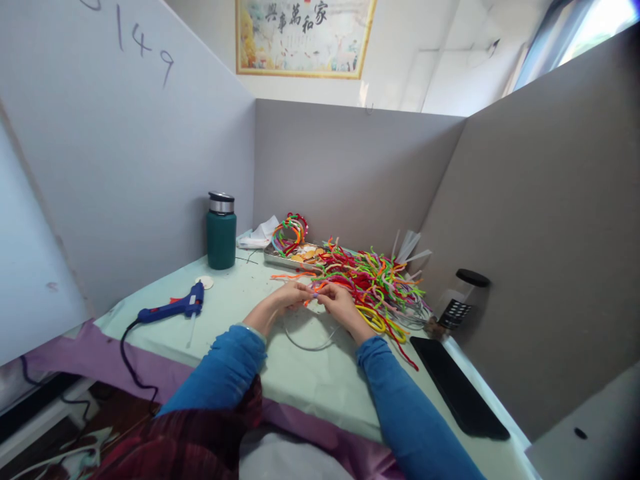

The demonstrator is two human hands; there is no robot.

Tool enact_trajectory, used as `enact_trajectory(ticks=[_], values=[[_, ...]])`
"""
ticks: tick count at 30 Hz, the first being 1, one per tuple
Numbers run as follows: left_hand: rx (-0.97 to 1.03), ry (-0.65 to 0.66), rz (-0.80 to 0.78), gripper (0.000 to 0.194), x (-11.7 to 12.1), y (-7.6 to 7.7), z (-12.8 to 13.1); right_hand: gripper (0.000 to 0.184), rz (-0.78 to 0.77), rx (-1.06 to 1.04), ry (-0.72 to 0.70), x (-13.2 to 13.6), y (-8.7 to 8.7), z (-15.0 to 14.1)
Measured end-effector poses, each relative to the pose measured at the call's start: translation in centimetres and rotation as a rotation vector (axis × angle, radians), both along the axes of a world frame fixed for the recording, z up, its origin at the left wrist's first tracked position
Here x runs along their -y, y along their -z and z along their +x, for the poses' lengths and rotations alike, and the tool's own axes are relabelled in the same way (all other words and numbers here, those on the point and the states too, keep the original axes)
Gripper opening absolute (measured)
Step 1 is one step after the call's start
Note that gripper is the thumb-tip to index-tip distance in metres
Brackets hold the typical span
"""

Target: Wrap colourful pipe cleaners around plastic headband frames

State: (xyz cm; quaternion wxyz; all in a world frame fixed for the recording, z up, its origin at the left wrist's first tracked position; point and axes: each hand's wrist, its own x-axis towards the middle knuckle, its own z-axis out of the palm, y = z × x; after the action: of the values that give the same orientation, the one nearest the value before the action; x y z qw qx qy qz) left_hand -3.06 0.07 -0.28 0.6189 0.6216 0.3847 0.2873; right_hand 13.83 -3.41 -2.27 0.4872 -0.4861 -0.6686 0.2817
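My left hand (290,295) and my right hand (344,308) meet over the table, with the fingertips of both pinched together. A short bright orange pipe cleaner (307,303) shows at the fingertips. Below the hands curves a thin grey hoop (311,349), its upper part hidden behind the fingers. Just beyond my right hand spreads a tangled heap of coloured pipe cleaners (380,277). Yellow loops (374,320) lie close to the right wrist.
Behind my hands, a metal tray (280,259) holds small pieces and several colourful rings (290,235). To the left are a green bottle (221,233) and a blue glue gun (173,307) with its cord. A black phone-like slab (457,387) and a clear jar (457,303) sit right.
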Motion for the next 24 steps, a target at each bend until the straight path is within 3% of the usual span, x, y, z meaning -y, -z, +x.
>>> enact_trajectory(ticks=[10, 20, 24], values=[[-0.034, -0.014, 0.057, 0.039, -0.1, 0.1, -0.1, 0.014, -0.007, -0.006, -0.011, -0.1, 0.1, 0.0], [-0.155, -0.105, 0.253, 0.033, -0.1, 0.3, 0.4, 0.009, 0.002, 0.074, 0.039, 0.0, 0.0, -0.1], [-0.147, -0.091, 0.276, 0.034, -0.1, 0.2, 0.5, 0.015, 0.207, 0.231, 0.143, 1.2, -2.6, 0.1]])
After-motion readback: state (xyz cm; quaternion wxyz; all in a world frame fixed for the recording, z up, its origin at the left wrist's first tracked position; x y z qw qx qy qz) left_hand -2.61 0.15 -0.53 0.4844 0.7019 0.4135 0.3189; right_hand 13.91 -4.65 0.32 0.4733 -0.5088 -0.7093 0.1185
